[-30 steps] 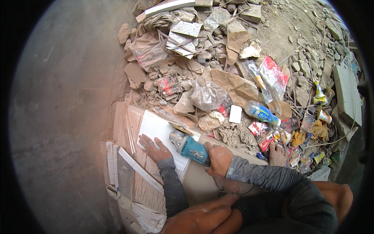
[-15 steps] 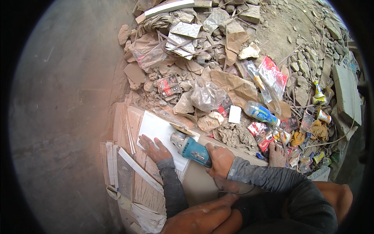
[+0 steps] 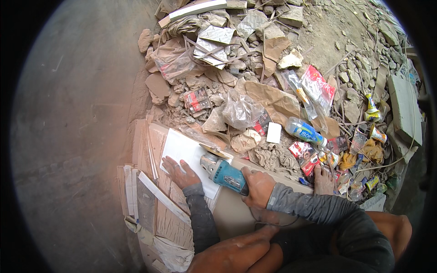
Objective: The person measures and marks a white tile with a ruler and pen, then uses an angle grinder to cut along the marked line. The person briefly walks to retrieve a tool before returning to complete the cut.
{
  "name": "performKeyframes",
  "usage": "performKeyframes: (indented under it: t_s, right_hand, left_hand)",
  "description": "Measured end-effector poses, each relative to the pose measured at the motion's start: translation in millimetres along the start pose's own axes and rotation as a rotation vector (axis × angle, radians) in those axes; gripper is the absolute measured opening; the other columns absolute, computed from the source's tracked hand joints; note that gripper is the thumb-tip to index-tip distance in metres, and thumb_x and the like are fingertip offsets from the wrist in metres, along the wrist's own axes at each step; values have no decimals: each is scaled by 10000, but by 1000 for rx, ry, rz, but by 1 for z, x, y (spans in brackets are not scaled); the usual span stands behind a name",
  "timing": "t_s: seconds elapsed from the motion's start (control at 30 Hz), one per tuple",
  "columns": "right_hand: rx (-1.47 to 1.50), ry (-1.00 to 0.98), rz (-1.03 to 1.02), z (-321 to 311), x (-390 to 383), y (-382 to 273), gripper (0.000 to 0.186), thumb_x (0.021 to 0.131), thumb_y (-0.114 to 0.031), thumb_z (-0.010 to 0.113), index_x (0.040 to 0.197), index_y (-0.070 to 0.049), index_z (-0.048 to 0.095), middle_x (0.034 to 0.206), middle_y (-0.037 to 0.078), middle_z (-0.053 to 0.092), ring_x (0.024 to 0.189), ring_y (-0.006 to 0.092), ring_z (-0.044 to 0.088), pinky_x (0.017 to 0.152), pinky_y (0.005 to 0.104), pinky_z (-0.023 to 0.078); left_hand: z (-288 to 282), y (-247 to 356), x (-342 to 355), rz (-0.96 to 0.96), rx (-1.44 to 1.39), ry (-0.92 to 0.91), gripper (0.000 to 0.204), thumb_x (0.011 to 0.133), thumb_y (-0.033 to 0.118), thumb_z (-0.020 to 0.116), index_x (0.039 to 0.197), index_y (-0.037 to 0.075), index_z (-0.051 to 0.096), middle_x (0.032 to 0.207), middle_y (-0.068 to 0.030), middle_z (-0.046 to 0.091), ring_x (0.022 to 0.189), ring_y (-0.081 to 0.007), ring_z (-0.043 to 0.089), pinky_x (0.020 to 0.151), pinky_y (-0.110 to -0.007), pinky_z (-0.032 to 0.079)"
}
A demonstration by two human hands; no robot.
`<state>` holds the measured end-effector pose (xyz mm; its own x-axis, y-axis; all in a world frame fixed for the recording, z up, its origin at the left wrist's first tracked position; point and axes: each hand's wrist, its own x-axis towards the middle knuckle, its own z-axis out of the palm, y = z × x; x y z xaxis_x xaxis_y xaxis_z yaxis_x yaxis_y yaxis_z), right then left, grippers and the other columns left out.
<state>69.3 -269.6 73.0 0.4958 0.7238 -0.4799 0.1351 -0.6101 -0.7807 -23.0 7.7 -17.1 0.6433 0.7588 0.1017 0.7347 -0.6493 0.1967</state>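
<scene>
A teal angle grinder point(image 3: 230, 176) is gripped at its rear by my right hand point(image 3: 258, 185). Its disc point(image 3: 215, 151) stands over the far edge of a white tile point(image 3: 184, 148); whether it bites into the tile is too small to tell. Flat on the tile's left part lies my left hand point(image 3: 181, 173), fingers spread, pressing down with nothing in them. Beneath the tile are a cracked, pale board point(image 3: 175, 218) and a smooth beige slab point(image 3: 232, 211). The grinder's cable loops below my right wrist.
Beyond the tile spreads rubble with brown paper point(image 3: 273, 100), a plastic bottle point(image 3: 306, 132), a clear bag point(image 3: 242, 111) and torn red packets point(image 3: 305, 154). My bare foot point(image 3: 324, 181) rests at the debris edge. White strips point(image 3: 164, 198) lie left of my forearm. Dusty grey floor point(image 3: 77, 136) extends leftward.
Almost nothing differs. The grinder and my right hand have shifted very slightly to the right; my left hand stays in place on the tile.
</scene>
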Motion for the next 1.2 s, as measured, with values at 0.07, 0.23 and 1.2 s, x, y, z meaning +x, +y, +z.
performKeyframes:
  t_s: [0.07, 0.23, 1.2]
  right_hand:
    - [4, 1, 0, 0, -1, 0, 654, 713, -213, 824, 1176, 62, 452, 878, 327, 660, 837, 508, 675, 751, 551, 556]
    - [-1, 0, 6, 1, -2, 1, 656, 713, -216, 827, 1176, 62, 453, 881, 325, 660, 838, 508, 675, 752, 550, 557]
    - [36, -9, 13, -3, -7, 3, 636, 720, -208, 832, 1162, 50, 454, 906, 328, 663, 861, 512, 678, 773, 552, 554]
  left_hand:
    - [1, 0, 0, -2, -3, -1, 707, 1081, 435, 319, 1626, -5, 223, 1680, -261, 216, 1575, -408, 159, 1273, -558, 78]
    - [2, -1, 0, 8, -20, 14, 707, 1079, 439, 327, 1623, -5, 235, 1677, -260, 226, 1573, -410, 169, 1271, -562, 89]
    - [6, -6, 0, 20, 12, 17, 693, 1093, 436, 312, 1629, 6, 220, 1681, -249, 222, 1577, -401, 159, 1269, -575, 97]
